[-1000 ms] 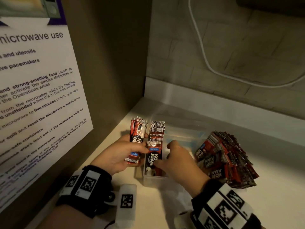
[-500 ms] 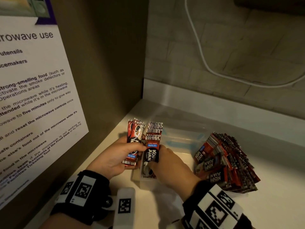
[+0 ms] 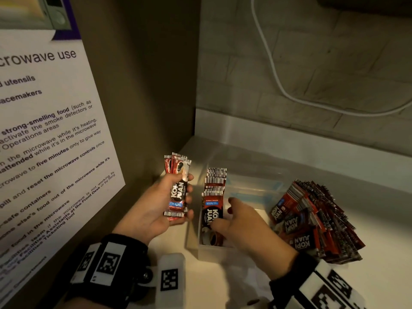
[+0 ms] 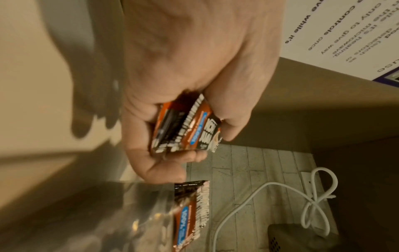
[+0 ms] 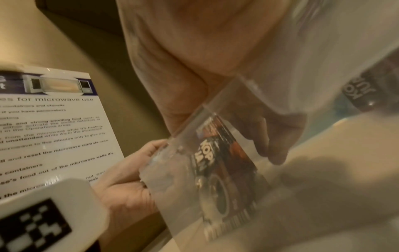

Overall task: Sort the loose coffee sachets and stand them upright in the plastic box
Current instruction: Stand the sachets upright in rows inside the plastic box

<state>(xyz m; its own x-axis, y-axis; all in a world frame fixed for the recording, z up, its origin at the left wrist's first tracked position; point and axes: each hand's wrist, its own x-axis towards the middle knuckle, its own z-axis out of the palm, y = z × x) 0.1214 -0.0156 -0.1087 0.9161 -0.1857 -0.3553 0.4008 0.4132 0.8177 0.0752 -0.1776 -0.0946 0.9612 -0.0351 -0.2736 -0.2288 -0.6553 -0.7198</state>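
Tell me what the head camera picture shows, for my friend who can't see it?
A person's left hand holds a small bundle of coffee sachets upright beside a clear plastic box. The right hand reaches into the box next to a row of sachets standing at its left end. A loose pile of sachets lies on the white counter to the right.

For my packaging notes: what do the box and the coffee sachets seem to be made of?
The box looks like clear, glossy rigid plastic: the standing sachets show through its wall. The sachets look like thin printed plastic or foil laminate with a sheen and crimped ends; the bundle in the left hand shows the same.
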